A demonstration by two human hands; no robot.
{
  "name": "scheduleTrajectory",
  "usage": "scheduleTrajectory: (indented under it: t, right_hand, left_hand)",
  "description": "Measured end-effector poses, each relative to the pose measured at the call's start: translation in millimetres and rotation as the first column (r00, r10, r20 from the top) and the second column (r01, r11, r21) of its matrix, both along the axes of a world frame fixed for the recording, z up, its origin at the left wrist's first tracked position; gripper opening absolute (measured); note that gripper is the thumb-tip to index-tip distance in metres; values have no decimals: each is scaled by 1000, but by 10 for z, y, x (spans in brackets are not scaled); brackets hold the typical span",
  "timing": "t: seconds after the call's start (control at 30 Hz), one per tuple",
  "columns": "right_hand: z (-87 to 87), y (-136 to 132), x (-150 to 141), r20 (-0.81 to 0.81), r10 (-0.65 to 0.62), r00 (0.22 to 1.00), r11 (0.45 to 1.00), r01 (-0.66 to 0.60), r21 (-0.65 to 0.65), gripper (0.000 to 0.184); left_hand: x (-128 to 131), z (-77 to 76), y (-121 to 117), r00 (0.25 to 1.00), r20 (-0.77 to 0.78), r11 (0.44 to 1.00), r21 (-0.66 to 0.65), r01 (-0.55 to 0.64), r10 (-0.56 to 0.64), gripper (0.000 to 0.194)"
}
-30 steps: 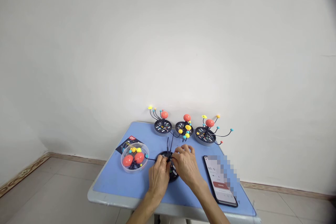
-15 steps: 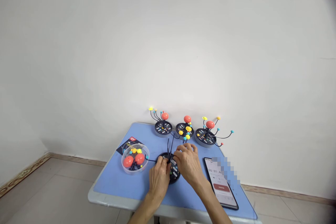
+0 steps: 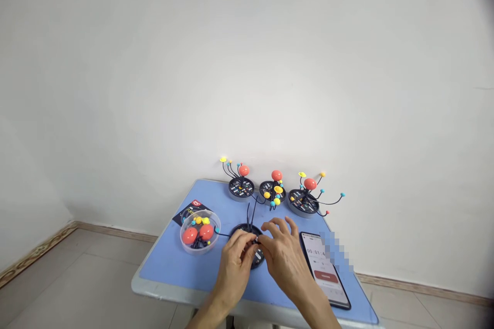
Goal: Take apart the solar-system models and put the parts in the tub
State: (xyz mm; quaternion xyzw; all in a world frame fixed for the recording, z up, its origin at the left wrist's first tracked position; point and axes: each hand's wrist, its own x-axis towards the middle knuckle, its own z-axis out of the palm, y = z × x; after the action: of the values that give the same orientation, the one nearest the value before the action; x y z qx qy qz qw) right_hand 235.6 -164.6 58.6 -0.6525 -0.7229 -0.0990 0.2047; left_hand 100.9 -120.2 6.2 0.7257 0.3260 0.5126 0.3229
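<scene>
One pinching left hand [image 3: 234,266], one splayed right hand [image 3: 284,258]

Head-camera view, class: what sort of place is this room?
Probably a plain indoor room used as a simple workspace: a small blue-topped table holds toy planet models, with a bare white wall behind and a tiled floor below.

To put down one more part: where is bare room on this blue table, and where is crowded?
Bare tabletop lies between the clear bowl and the near edge. Crowded: the black base under the left hand and right hand, and the solar-system models behind.
</scene>
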Motion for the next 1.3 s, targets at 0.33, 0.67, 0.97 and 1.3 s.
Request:
scheduleTrajectory:
  t: [0.33,0.67,0.97,1.3]
  right_hand:
    - [-240,-389,85,-526,75,847,918,147,367,43]
    - [-582,-413,-345,-955,88,284,996,-28,84,38]
    - [-758,-397,-648,-995,96,30,990,100,99,43]
    - [-866,-328,-627,-986,123,-115,989,90,113,43]
  left_hand:
    - [-291,45,-157,961,276,920,-377,109,0,39]
    - [-357,-78,-350,991,122,929,-359,92,-51,44]
    - [-448,-205,-421,992,-121,999,15,31,-29,28]
    - [-307,-308,-509,987,-134,968,246,-52,87,22]
